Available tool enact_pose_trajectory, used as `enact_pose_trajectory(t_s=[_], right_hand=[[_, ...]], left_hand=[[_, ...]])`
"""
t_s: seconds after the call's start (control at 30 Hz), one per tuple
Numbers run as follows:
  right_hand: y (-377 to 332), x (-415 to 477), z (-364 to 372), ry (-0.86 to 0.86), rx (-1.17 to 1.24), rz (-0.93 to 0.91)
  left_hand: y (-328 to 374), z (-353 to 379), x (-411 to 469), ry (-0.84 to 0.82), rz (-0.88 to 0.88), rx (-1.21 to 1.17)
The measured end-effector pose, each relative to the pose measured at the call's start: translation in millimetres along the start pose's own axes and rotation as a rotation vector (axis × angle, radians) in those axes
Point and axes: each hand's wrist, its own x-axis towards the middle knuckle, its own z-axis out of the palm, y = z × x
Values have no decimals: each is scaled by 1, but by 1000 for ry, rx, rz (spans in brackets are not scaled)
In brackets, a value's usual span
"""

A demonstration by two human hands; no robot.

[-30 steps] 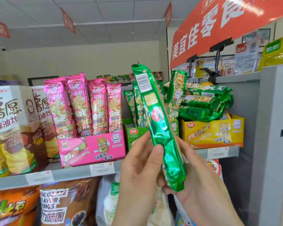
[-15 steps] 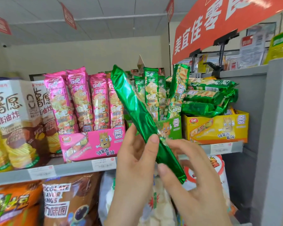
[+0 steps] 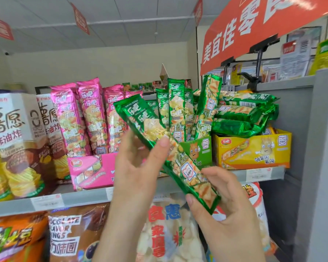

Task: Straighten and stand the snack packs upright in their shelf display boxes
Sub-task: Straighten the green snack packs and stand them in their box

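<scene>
A long green snack pack point(image 3: 146, 127) slants from upper left to lower right in front of the shelf, printed face toward me. My left hand point(image 3: 138, 171) grips its middle, thumb on the front. My right hand point(image 3: 222, 203) pinches its lower end. Behind it stands a green display box point(image 3: 199, 150) holding several upright green packs point(image 3: 175, 110). A yellow display box point(image 3: 254, 150) to the right has green packs point(image 3: 242, 114) lying flat across its top. A pink display box point(image 3: 91, 171) on the left holds upright pink packs point(image 3: 89, 114).
Tall chip canisters point(image 3: 9, 144) stand at the shelf's far left. A grey shelf edge with price tags point(image 3: 45, 203) runs below the boxes, with large snack bags point(image 3: 68, 237) underneath. A grey side panel point(image 3: 322, 167) closes the right. An orange sign point(image 3: 254, 29) hangs overhead.
The held green pack has tilted further to the left and turned, so its printed front now faces me instead of its back. My right hand has shifted onto its lower end.
</scene>
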Motion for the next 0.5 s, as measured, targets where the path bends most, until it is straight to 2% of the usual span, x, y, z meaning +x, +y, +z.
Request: enact_pose_trajectory(t_s=[0.07, 0.2, 0.3, 0.5], right_hand=[[5, 0, 1, 28, -127, -46], [2, 14, 5, -3, -166, -31], [-2, 35, 10, -129, -235, -48], [-3, 94, 11, -150, -537, -217]], left_hand=[[20, -10, 24, 0, 58, 85], [65, -16, 76, -291, 151, 335], [91, -12, 114, -290, 234, 403], [107, -1, 181, -317, 315, 758]])
